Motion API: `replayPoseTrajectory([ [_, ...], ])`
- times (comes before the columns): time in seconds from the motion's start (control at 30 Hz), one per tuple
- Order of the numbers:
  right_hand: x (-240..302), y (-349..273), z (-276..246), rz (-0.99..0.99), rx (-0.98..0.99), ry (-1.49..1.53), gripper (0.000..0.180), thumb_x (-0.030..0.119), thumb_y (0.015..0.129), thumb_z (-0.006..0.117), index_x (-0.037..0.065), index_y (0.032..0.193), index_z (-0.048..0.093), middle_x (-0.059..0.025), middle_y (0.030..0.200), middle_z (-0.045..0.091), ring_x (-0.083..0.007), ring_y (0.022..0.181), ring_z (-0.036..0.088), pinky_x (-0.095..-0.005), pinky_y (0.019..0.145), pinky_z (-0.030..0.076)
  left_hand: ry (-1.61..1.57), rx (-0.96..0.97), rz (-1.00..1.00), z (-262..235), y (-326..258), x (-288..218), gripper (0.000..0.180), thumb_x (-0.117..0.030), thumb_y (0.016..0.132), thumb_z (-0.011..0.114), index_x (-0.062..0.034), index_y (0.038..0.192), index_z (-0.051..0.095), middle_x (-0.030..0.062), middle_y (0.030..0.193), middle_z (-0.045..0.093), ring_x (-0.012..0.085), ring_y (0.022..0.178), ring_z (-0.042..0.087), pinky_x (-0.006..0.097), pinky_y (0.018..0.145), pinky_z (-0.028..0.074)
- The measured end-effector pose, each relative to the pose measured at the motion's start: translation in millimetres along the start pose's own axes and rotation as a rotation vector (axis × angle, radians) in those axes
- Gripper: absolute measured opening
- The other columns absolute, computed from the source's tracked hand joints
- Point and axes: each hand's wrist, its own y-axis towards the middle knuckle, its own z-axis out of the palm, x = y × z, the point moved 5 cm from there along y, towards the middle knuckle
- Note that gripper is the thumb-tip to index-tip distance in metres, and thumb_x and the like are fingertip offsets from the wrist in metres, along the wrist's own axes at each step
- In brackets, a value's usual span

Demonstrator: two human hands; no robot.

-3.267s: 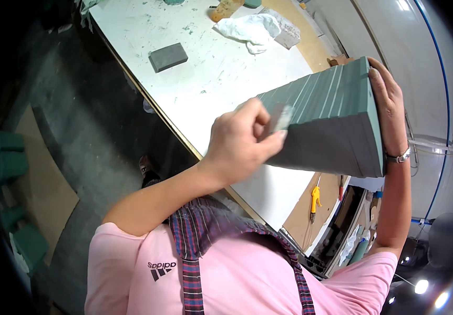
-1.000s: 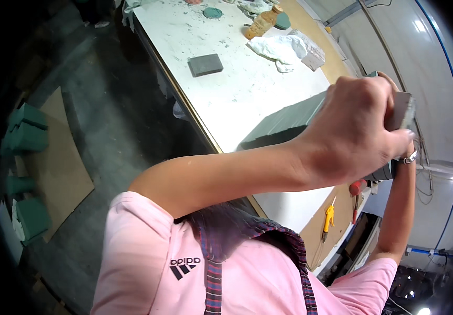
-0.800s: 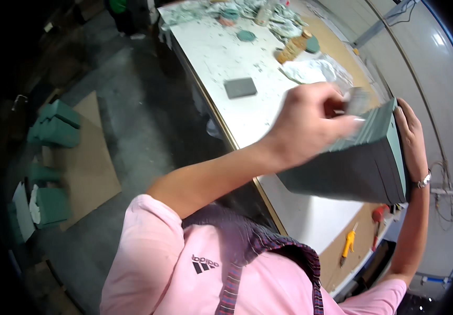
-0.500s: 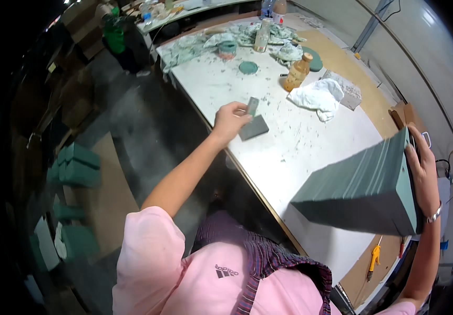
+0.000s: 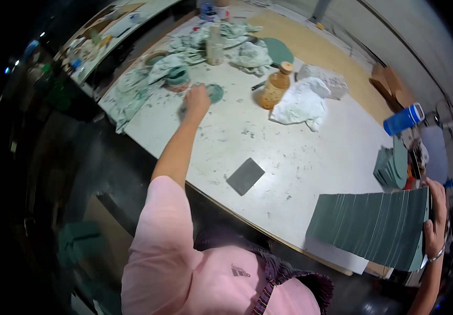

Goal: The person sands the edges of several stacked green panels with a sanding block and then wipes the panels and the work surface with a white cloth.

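Note:
My left hand (image 5: 197,100) reaches far across the white table, fingers curled and closed; what they hold, if anything, is hidden. It is beside an open jar of green paint (image 5: 177,79) and a green-stained round lid (image 5: 214,93). At the near right, my right hand (image 5: 435,218) grips the end of a long stack of dark green sheets (image 5: 371,226), its thumb bent against that end. A flat grey rectangular pad (image 5: 246,177) lies by itself on the table between the stack and my left arm.
Green-stained rags (image 5: 137,100) cover the far left corner. An amber bottle (image 5: 275,89), a white cloth (image 5: 302,102) and a clear bottle (image 5: 215,47) stand or lie farther back. To the right are a blue bottle (image 5: 402,119) and curved green pieces (image 5: 392,165). Green blocks (image 5: 82,236) sit at lower left.
My left hand has gone from beside the grey pad, where it held a small pale green slab, to the jar. The stack now lies lower, and the view has shifted.

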Motion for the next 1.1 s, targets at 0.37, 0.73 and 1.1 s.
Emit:
replayPoseTrajectory([
  [0.37, 5.6, 4.8, 3.2, 0.096, -0.025, 0.108, 0.085, 0.069, 0.082, 0.044, 0.001, 0.133, 0.052, -0.0182, 0.116, 0.058, -0.0304, 0.107, 0.054, -0.0423, 0.095, 0.039, -0.519, 0.152, 0.756, 62.0, -66.8, -268.2, 0.041, -0.029, 0.085, 0.063, -0.0052, 0.118, 0.063, 0.0187, 0.118, 0.063, 0.0305, 0.115, 0.056, 0.044, 0.092, 0.045],
  [0.73, -3.5, -7.6, 3.7, 0.044, -0.082, 0.208, 0.071, 0.052, 0.082, 0.052, -0.001, 0.13, 0.052, -0.0178, 0.117, 0.057, -0.0309, 0.108, 0.054, -0.0378, 0.1, 0.038, -0.795, 0.399, 0.397, 59.4, -132.5, -273.6, 0.021, -0.015, 0.083, 0.062, -0.0022, 0.098, 0.07, 0.0116, 0.092, 0.065, 0.0263, 0.095, 0.062, 0.042, 0.086, 0.047],
  [1.1, -19.4, -18.0, 7.6, -0.122, -0.172, 0.095, 0.051, 0.033, 0.092, 0.054, 0.003, 0.132, 0.049, -0.0207, 0.118, 0.059, -0.0375, 0.11, 0.055, -0.0408, 0.096, 0.043, -1.975, 0.286, 0.856, -303.9, -258.0, -360.6, 0.061, -0.007, 0.081, 0.064, -0.0028, 0.138, 0.042, 0.0205, 0.132, 0.055, 0.0242, 0.115, 0.058, 0.038, 0.096, 0.05],
])
